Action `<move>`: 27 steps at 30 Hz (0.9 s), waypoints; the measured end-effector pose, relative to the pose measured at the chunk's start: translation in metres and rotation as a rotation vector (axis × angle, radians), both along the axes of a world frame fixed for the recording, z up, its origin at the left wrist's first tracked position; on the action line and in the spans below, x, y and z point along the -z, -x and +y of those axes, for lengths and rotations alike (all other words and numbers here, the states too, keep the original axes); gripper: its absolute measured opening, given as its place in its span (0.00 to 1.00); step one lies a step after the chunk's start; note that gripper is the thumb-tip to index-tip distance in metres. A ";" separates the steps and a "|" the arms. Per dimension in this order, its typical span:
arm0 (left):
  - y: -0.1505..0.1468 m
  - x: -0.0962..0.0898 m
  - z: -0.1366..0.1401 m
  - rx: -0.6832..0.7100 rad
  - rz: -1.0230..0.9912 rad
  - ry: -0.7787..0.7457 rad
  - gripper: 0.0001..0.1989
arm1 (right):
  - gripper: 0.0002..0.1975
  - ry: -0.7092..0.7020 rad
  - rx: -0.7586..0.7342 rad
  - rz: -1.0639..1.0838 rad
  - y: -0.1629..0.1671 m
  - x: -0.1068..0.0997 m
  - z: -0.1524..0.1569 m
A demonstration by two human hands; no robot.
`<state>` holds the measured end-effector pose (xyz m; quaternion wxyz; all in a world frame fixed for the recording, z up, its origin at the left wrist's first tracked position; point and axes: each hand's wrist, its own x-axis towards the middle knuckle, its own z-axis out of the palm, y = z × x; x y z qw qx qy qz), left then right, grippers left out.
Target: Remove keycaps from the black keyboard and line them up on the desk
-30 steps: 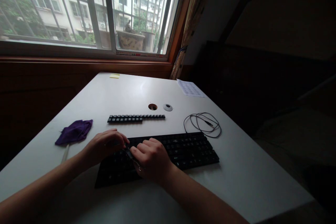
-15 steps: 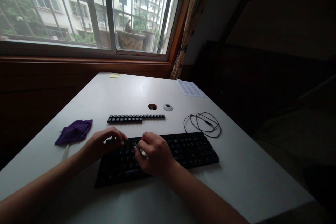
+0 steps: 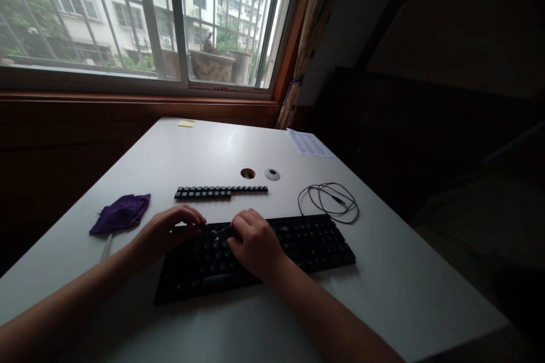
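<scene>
A black keyboard (image 3: 217,266) lies on the white desk under both of my hands. In my right hand (image 3: 255,241) is a small keycap puller (image 3: 220,232), its thin wire end pointing left over the upper rows of keys. My fingers hide most of its body. My left hand (image 3: 176,224) hovers at the keyboard's upper left, fingertips curled toward the thumb. Whatever is between those fingertips is too dark and small to name. Behind the keyboard, loose black keycaps (image 3: 202,195) stand lined up in two rows.
To the left lies a purple cloth (image 3: 121,214) with a pale handle (image 3: 106,247) sticking out. A coiled black cable (image 3: 336,212) rests behind the keyboard's right part. Farther back are a round desk hole (image 3: 247,173), its grey cover (image 3: 272,174), printed paper (image 3: 313,143) and yellow notes (image 3: 186,123).
My right hand has shifted slightly right and turned, bringing the keycap puller to lie flatter. My left hand has barely moved. The keyboard and keycap rows stay in place.
</scene>
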<state>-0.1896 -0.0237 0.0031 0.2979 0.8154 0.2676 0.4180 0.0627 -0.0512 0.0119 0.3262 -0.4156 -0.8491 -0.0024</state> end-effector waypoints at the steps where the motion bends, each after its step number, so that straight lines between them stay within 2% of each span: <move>1: 0.000 0.000 0.000 0.003 0.001 -0.006 0.06 | 0.07 0.000 0.005 0.003 0.000 0.000 0.000; 11: -0.003 -0.003 -0.002 0.004 -0.006 -0.011 0.06 | 0.06 0.079 0.063 0.102 0.001 -0.002 -0.006; 15: -0.002 0.000 -0.002 -0.001 0.000 0.014 0.09 | 0.01 0.041 -0.020 0.081 0.000 -0.004 -0.005; 21: -0.006 0.003 -0.006 0.071 -0.078 0.119 0.16 | 0.08 -0.102 -0.201 -0.073 -0.002 -0.006 -0.002; 24: -0.009 0.003 -0.008 0.117 -0.104 0.168 0.17 | 0.16 -0.111 -0.258 -0.077 -0.002 -0.004 -0.002; 27: -0.011 0.001 -0.009 0.154 -0.128 0.198 0.15 | 0.18 -0.095 -0.294 -0.051 -0.001 -0.002 -0.003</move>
